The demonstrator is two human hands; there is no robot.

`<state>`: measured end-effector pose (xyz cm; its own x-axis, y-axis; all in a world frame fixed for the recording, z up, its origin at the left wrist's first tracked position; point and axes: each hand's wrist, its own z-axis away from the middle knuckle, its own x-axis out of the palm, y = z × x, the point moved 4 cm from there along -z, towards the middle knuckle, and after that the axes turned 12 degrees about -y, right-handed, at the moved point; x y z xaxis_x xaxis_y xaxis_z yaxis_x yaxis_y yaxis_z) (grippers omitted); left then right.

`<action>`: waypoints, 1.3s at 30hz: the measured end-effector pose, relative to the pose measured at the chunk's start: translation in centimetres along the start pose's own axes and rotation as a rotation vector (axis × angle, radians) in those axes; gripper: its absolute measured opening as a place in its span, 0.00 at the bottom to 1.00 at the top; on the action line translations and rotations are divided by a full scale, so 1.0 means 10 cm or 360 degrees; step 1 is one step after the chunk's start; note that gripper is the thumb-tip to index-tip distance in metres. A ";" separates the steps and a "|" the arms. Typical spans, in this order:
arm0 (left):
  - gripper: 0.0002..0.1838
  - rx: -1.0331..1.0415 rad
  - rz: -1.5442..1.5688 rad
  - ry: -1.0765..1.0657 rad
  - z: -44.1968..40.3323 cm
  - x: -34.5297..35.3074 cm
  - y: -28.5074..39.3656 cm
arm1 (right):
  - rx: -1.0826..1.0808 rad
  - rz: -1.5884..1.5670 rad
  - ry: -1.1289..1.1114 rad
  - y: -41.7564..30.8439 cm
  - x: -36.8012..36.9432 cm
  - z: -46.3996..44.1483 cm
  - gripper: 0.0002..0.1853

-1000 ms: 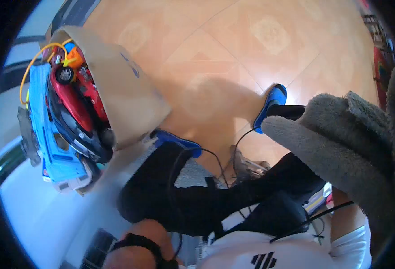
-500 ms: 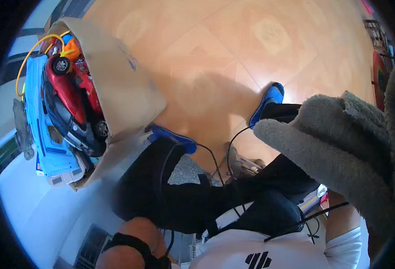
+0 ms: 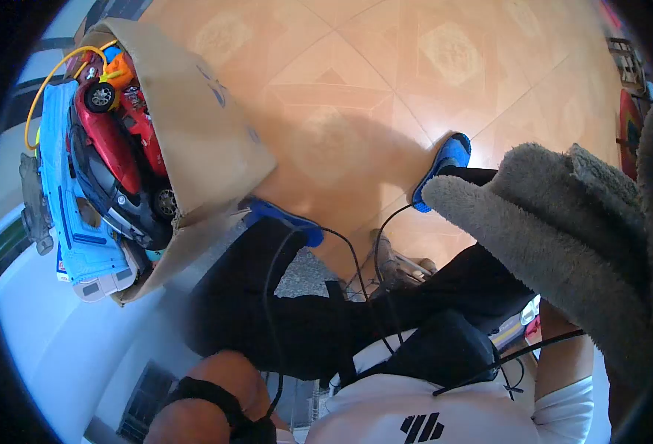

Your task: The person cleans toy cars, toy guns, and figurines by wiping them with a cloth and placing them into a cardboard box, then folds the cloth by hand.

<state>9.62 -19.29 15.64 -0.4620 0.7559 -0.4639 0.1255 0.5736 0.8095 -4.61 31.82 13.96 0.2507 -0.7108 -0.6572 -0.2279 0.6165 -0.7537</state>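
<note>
A grey, fluffy piece of plush cloth [image 3: 541,229] fills the right side, close to the camera, with folds and a rounded end pointing left. Below it my right forearm [image 3: 563,362] rises and passes behind the cloth. The cloth covers my right hand, so its fingers and its hold cannot be seen. My bent left arm [image 3: 230,377], with a black strap [image 3: 208,392] around it, shows at the bottom. No part of my left hand shows.
At left, a cardboard box [image 3: 201,126] holds toys, including a red toy car [image 3: 108,140], a dark toy car [image 3: 115,196] and a blue plastic piece [image 3: 71,185]. Blue slippers [image 3: 452,155] are on my feet on the tiled floor [image 3: 356,66]. Black cables [image 3: 352,255] hang across my legs.
The view has shifted slightly, and the box sits a little higher in it. The plush cloth has barely moved, with its upper edge slightly higher.
</note>
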 end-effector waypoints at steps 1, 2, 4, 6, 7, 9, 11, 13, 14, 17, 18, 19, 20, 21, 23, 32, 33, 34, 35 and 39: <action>0.15 0.0003 0.0015 0.0002 0.00 0.01 0.00 | -0.0002 -0.0004 -0.0008 -0.01 0.01 -0.01 0.16; 0.15 0.0015 0.0031 0.0002 0.01 0.00 0.04 | -0.0007 -0.0007 -0.0007 -0.01 0.01 0.00 0.16; 0.15 0.0027 0.0055 0.0014 0.02 0.02 0.07 | -0.0021 -0.0005 -0.0016 0.00 0.00 0.01 0.16; 0.16 0.0026 0.0085 0.0026 0.02 0.05 0.08 | -0.0031 0.0000 -0.0032 0.01 -0.03 0.00 0.16; 0.16 0.0038 0.0104 0.0016 0.00 0.08 0.08 | -0.0026 0.0001 -0.0034 0.00 -0.02 0.03 0.16; 0.16 0.0056 0.0149 -0.0008 -0.01 0.10 0.09 | -0.0032 -0.0005 -0.0036 0.00 -0.03 0.03 0.16; 0.16 0.0079 0.0187 -0.0009 -0.01 0.07 0.08 | -0.0040 -0.0008 -0.0045 -0.01 -0.02 0.04 0.15; 0.16 0.0089 0.0232 -0.0013 -0.01 0.09 0.08 | -0.0053 -0.0003 -0.0049 -0.02 -0.04 0.05 0.15; 0.16 0.0098 0.0263 -0.0016 0.00 0.11 0.08 | -0.0058 0.0002 -0.0051 -0.02 -0.05 0.05 0.15; 0.17 0.0140 0.0354 -0.0011 -0.05 0.17 0.08 | -0.0105 0.0025 -0.0060 -0.02 -0.04 0.07 0.15; 0.17 0.0160 0.0381 0.0008 -0.04 0.20 0.08 | -0.0118 0.0038 -0.0067 -0.01 -0.03 0.08 0.15; 0.17 0.0188 0.0407 0.0008 -0.07 0.22 0.05 | -0.0129 0.0046 -0.0059 -0.03 -0.01 0.10 0.15; 0.17 0.0223 0.0443 -0.0008 -0.08 0.27 0.06 | -0.0139 0.0052 -0.0048 -0.02 0.00 0.11 0.15; 0.17 0.0273 0.0472 0.0002 -0.07 0.30 0.07 | -0.0157 0.0060 -0.0037 -0.01 0.00 0.11 0.15; 0.17 0.0327 0.0534 0.0016 -0.10 0.40 0.10 | -0.0182 0.0073 -0.0021 0.00 0.01 0.13 0.15; 0.18 0.0369 0.0651 -0.0019 -0.19 0.48 0.11 | -0.0221 0.0101 -0.0006 -0.02 -0.02 0.11 0.15; 0.18 0.0378 0.0669 -0.0037 -0.19 0.50 0.13 | -0.0225 0.0094 -0.0009 -0.02 -0.01 0.13 0.15; 0.18 0.0384 0.0687 -0.0045 -0.21 0.50 0.15 | -0.0236 0.0089 -0.0006 -0.02 -0.01 0.13 0.15; 0.18 0.0383 0.0705 -0.0051 -0.23 0.52 0.15 | -0.0250 0.0085 -0.0005 -0.03 0.00 0.12 0.15; 0.19 0.0424 0.0810 -0.0096 -0.30 0.58 0.23 | -0.0296 0.0085 -0.0002 -0.07 -0.02 0.07 0.15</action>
<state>4.64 -14.57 15.90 -0.2356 0.9696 -0.0657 0.5393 0.1867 0.8212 -3.83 31.78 14.63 0.2347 -0.6780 -0.6965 -0.4112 0.5801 -0.7032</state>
